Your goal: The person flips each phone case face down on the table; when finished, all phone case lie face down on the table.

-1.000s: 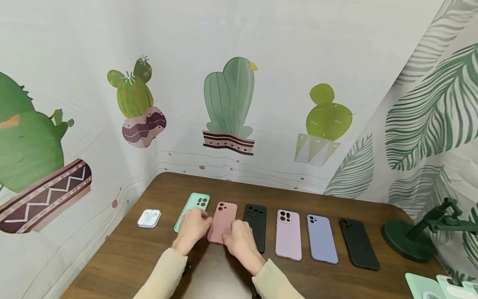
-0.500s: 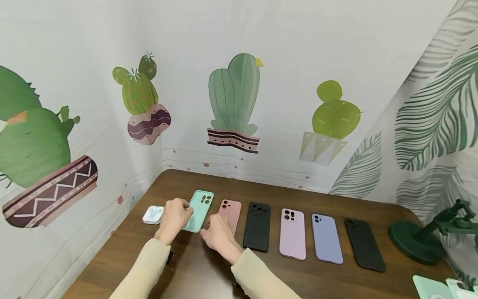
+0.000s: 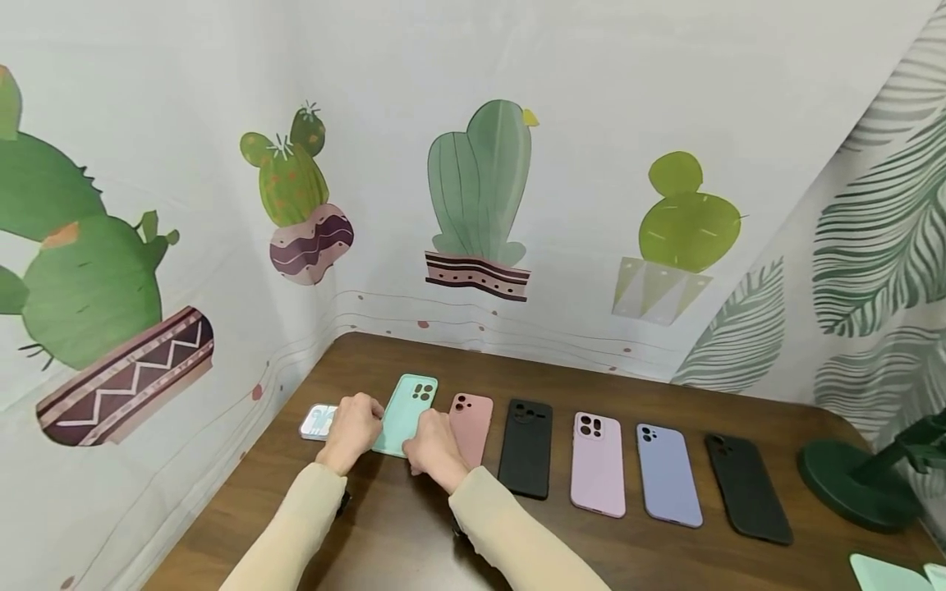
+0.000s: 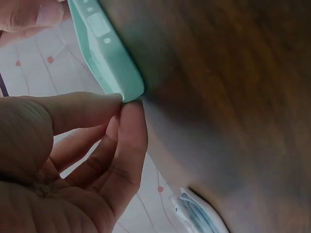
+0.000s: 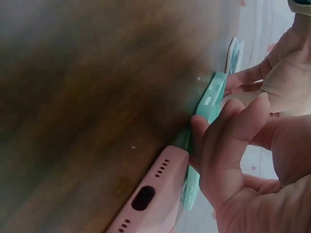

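Note:
A mint green phone case (image 3: 405,410) lies on the table at the left end of a row of phone cases. My left hand (image 3: 355,427) pinches its lower left corner between thumb and index finger; the left wrist view shows the fingertips on the case's rim (image 4: 127,82). At the opposite lower corner is my right hand (image 3: 434,447), its bent fingers (image 5: 198,128) holding the edge. Close beside that hand, on the right, lies a pink phone case (image 3: 470,423). A small square box with white earphones (image 3: 318,420) is partly hidden behind my left hand.
Further right along the row lie a black case (image 3: 526,451), a lilac case (image 3: 597,468), a blue case (image 3: 668,476) and another black case (image 3: 748,488). A dark green stand (image 3: 850,484) is at the right. Pale green items (image 3: 887,572) sit at the lower right.
Both hands have moved left from the pink case to the mint green case and taken hold of its lower corners. The pink case now lies free of both hands. The head view has shifted slightly.

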`<state>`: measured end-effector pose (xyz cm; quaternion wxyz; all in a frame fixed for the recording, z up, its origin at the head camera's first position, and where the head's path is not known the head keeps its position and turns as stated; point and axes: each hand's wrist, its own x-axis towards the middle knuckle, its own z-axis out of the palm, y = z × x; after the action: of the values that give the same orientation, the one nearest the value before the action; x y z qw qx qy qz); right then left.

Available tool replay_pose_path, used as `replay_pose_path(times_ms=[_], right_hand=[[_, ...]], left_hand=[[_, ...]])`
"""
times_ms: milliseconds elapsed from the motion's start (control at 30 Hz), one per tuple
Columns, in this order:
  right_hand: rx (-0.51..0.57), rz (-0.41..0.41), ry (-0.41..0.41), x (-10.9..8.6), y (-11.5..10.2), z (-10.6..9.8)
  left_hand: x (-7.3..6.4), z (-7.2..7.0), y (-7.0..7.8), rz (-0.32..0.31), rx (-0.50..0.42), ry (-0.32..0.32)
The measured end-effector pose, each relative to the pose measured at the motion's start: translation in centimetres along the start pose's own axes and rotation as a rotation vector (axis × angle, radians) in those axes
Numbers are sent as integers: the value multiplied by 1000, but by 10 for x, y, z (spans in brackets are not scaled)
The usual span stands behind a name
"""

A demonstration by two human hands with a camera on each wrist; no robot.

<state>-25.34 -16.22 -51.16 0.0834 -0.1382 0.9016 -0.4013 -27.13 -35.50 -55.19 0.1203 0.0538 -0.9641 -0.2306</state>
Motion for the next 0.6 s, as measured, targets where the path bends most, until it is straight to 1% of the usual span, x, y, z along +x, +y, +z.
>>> replay_pose_path(times_ms=[100,167,200,267,333,400,467,500,533,567,600], right_hand=[[-11,36,4,3,-5,0],[-15,26,19,11,2,7],[-15,32,13,13,3,7],[-18,33,6,17,6,6],[-38,13,21,24,14,13],[-45,17,26,19,10,8],[-27,11,40,9,3,-1],[-22,-1,53,6,3,-2],[-33,-15,70,8,7,1],[-8,-14,67,2,2,-5],[-10,-19,79,2,3,-4]], left_hand=[[-1,-2,3,13,2,7],[0,-1,5,25,7,6],[0,0,4,29,11,5],[3,4,1,21,19,-3],[4,7,-3,11,23,-24],[4,9,-4,-7,25,-48],[5,10,-6,-24,24,-70],[5,11,-7,-29,26,-77],[4,11,-7,-34,25,-81],[4,10,-6,-42,23,-83],[2,7,-3,-51,21,-86]])
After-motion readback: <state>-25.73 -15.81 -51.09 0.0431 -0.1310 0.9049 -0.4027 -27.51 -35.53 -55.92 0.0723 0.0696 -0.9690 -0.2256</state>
